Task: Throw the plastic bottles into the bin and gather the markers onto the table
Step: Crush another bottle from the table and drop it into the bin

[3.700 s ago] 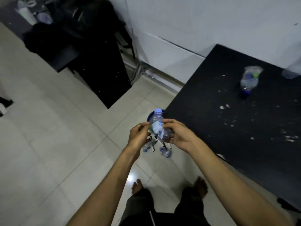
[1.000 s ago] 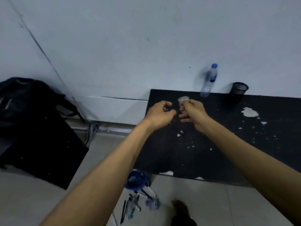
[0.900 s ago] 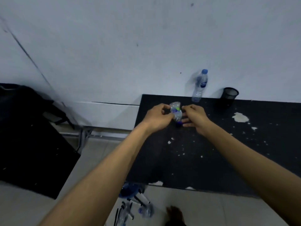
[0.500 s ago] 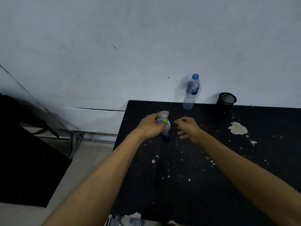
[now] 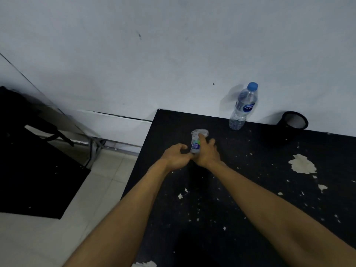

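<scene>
Crumpled plastic bottle [image 5: 196,140] stands near the far left corner of the black worktop [image 5: 250,189], its clear body squashed and its label facing the camera. The right hand [image 5: 207,153] wraps it from the right side, fingers [image 5: 201,138] clamped around its middle with one reaching up over the label. The left hand [image 5: 176,154] sits just beside it on the left, fingers curled and partly apart, near the bottle's base; whether they touch it I cannot tell. Farther back, an upright bottle [image 5: 243,106] with a blue cap stands at the wall edge, and a black mesh cup [image 5: 292,123] stands to its right. White flecks of worn surface are scattered across the top. No bin or markers are in view.

The likely trouble: the squashed plastic is springy and slick, so a one-sided squeeze could pop it out of the hold and send it off the nearby left edge. A wide sweep while lifting could also knock over the upright bottle behind.
</scene>
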